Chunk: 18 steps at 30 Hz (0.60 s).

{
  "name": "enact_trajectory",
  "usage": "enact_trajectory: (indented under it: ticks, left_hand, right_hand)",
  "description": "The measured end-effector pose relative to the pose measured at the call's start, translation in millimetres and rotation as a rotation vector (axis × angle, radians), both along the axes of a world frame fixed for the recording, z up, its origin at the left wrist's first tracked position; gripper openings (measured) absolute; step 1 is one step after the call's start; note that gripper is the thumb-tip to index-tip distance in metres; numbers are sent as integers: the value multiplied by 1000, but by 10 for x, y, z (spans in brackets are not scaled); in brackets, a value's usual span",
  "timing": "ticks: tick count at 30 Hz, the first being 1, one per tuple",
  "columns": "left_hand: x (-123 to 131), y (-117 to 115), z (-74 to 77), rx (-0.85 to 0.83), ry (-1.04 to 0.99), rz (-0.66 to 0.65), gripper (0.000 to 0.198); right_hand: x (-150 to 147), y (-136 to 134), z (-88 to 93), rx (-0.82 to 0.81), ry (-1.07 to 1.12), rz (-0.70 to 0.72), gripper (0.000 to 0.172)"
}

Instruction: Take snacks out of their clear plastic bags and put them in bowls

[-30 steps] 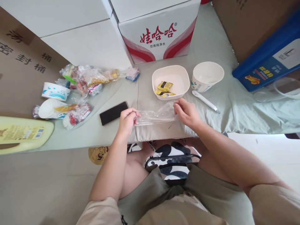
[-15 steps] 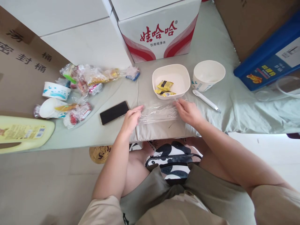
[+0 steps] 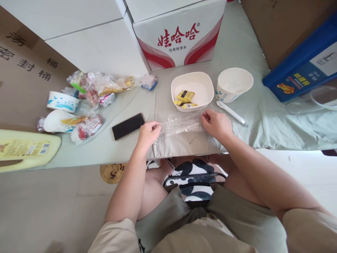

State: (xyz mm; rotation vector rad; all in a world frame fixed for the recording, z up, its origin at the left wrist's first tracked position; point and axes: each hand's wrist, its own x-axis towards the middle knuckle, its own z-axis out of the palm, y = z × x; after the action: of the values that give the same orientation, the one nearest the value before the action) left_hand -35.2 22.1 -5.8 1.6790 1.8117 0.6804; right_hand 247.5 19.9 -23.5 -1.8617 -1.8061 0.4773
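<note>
A clear plastic bag [image 3: 181, 125] is stretched low over the cloth between my two hands. My left hand [image 3: 149, 133] is closed on its left end, close to a black phone [image 3: 128, 126]. At the other end, my right hand [image 3: 216, 123] pinches the plastic with curled fingers. Just beyond the bag stands a white oval bowl [image 3: 204, 87] with yellow sachets [image 3: 185, 95] lying in it. A round paper tub [image 3: 231, 84] is to its right, and a white utility knife [image 3: 231, 113] lies below that tub.
Wrapped snacks [image 3: 105, 86] and small paper cups [image 3: 62, 102] lie at the left, near a pale yellow jug [image 3: 31, 147]. A white carton [image 3: 179, 38] stands at the back. On the right are a blue container [image 3: 297, 66] and a clear plastic tub [image 3: 323, 98].
My hands have moved slightly apart, the right one shifting rightward. The plastic between them is pulled into a narrower, more gathered strip, and my left fingers have curled in tighter.
</note>
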Motion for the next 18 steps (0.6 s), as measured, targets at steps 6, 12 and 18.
enact_trajectory:
  ticks: [6, 12, 18]
  left_hand:
    - [14, -16, 7, -72, -51, -261, 20]
    - [45, -11, 42, -156, -8, -284, 25]
    - [110, -18, 8, -116, 27, -284, 24]
  right_hand:
    - [6, -11, -43, 55, 23, 76, 2]
    - [2, -23, -72, 79, -95, 69, 14]
    - [16, -24, -38, 43, -133, 89, 16]
